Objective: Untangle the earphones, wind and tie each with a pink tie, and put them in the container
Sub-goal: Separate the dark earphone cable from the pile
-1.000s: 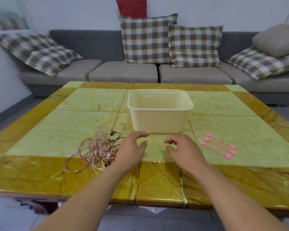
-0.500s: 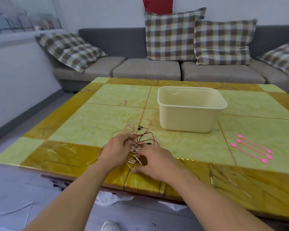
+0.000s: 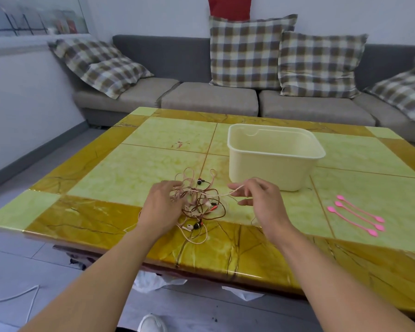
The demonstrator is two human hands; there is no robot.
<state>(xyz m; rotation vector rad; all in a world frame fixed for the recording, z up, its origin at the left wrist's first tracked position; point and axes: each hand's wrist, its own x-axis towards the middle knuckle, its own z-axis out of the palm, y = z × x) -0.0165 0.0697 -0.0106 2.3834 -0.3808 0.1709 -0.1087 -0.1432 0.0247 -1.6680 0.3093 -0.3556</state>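
Pinched between the thumb and forefinger of the right hand [image 3: 259,202] is one pale cord, drawn taut to the left toward the earphones [image 3: 196,202]; the other fingers curl loosely below it. The left hand [image 3: 162,207] has its fingers hooked into the left side of the same tangle, gripping strands, though its fingertips are buried in the loops and how many cords it holds cannot be told. Both forearms reach in from the bottom edge, cut off there, backs of the hands facing up.

How many sets make up the knot is hard to tell: pinkish and brown cords cross over each other, with a white earbud and a dark one lying at the near side and another dark bud at the far side. The heap sits near the front of the table [image 3: 105,219], half on the amber border, half on the green tile, and the taut cord runs roughly left to right.

Right of the hands, well apart, three ties [image 3: 356,215] lie side by side on the green tile, their long axes slanting from far-left to near-right.

Beyond the right hand stands the container [image 3: 273,168], upright, open top up, its inside only partly visible.

Farther back is a sofa [image 3: 208,99] with checked cushions.
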